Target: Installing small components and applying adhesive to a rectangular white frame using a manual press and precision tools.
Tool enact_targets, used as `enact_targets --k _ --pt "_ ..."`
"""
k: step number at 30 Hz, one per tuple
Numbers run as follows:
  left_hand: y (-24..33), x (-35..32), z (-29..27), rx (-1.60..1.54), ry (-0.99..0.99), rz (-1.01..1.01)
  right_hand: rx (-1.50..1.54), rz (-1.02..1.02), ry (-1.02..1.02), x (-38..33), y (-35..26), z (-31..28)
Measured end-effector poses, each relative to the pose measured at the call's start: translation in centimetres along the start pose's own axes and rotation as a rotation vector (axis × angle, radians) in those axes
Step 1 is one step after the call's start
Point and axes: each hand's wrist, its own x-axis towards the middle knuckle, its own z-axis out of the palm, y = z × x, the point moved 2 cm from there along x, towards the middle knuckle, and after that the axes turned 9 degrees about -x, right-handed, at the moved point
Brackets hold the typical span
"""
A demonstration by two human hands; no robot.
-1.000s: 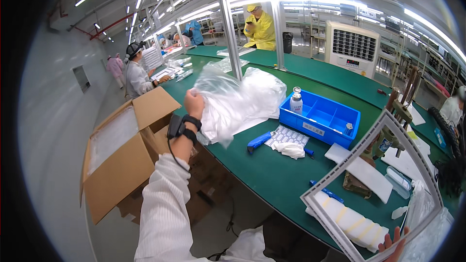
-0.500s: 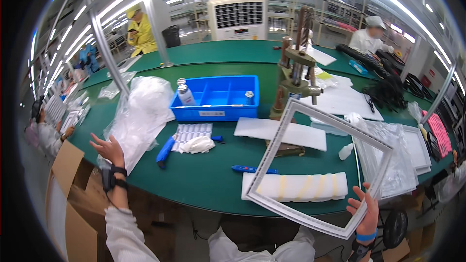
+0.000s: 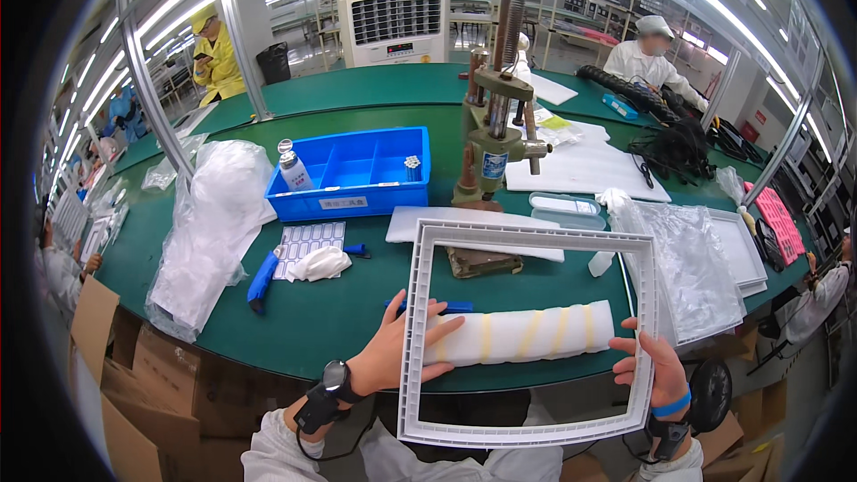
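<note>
I hold a large white rectangular plastic frame (image 3: 418, 321) flat above the front edge of the green table (image 3: 339, 312). My left hand (image 3: 393, 353) grips the frame's left side, thumb over the rail. On the right rail near the lower corner sits my right hand (image 3: 656, 366), fingers curled over it. Through the frame's opening shows a white foam pad with yellow stripes (image 3: 527, 335), lying on the table. A blue pen (image 3: 451, 307) lies just behind my left fingers.
A blue compartment bin (image 3: 357, 174) with a small bottle (image 3: 293, 170), a green hand press (image 3: 491, 125), crumpled clear plastic bags (image 3: 210, 232), a blue-handled tool (image 3: 262, 278), a label sheet (image 3: 308, 239), stacked white trays (image 3: 732, 254). Cardboard boxes (image 3: 116, 375) at left. Other people work around.
My view swung right from the bags to the press. My left hand left the plastic bags and took the frame's left side; the frame now lies level in front of me.
</note>
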Motion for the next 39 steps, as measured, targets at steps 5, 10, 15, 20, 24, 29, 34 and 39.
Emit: enact_targets --k 5,10,15,20,24,29,34,39 --pt "2.2 -0.7 -0.7 0.04 -0.027 -0.057 -0.058 0.074 0.016 2.1 -1.0 -0.2" --pt "-2.5 -1.6 -3.1 -0.46 0.22 -0.085 0.014 0.176 -0.094 6.4 -0.7 0.4" --pt "-7.3 0.2 -1.5 -0.067 0.242 0.115 0.127 0.228 0.031 8.4 0.6 -3.0" --pt "-7.4 -1.5 -2.4 0.049 0.196 -0.158 -0.158 0.195 -0.079 8.2 0.3 -2.3" --pt "-7.6 -4.2 -2.8 0.173 0.439 -0.208 -0.195 0.205 -0.178 9.2 0.1 -2.4" --pt "-1.3 -3.9 -1.0 -0.125 0.277 0.095 -0.149 0.199 -0.107 9.8 0.1 -4.6" --pt "-1.8 -3.2 1.7 -0.398 0.077 0.035 -0.059 0.182 -0.206 9.6 -0.1 -3.6" --pt "-2.0 -4.2 1.4 -0.511 0.048 -0.05 -0.186 0.196 -0.086 8.9 -0.6 -1.5"
